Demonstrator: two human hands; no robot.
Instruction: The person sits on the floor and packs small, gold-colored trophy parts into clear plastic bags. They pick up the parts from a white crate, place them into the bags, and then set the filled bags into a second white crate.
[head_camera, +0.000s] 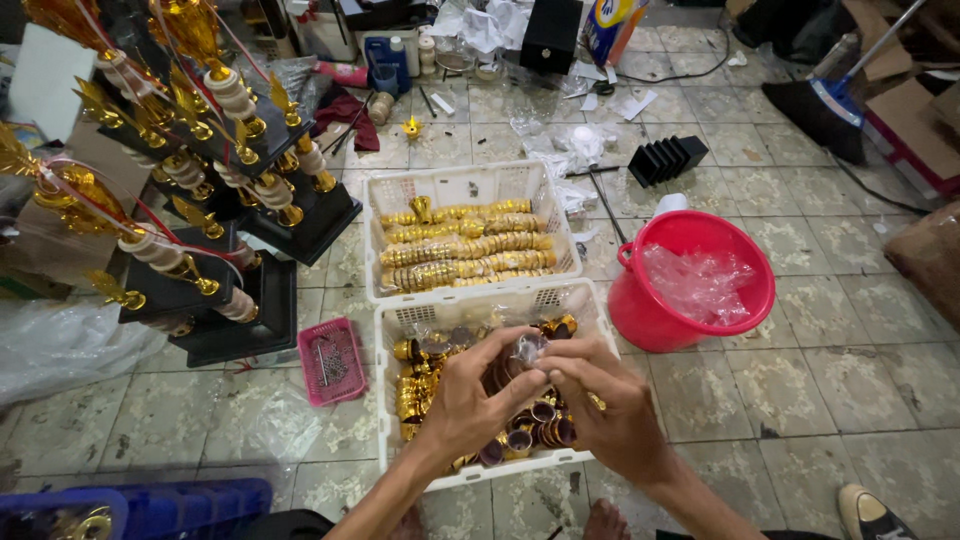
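Note:
My left hand (475, 395) and my right hand (605, 405) meet over the near white basket (390, 330). Together they grip a small dark part in a clear plastic wrapper (525, 352). The left fingers curl around the part from the left. My right fingertips pinch the wrapper at its top. Below the hands, the basket holds several gold and dark cup-shaped parts (535, 432). A second white basket (470, 180) just behind it carries rows of stacked gold ringed parts (465, 248).
A red bucket (650, 320) with crumpled clear wrappers stands to the right. Assembled gold trophies (190, 160) on black bases crowd the left. A small pink tray (332, 360) of screws lies by the near basket. A blue crate (180, 505) sits at the lower left. My shoe (875, 515) shows at the lower right.

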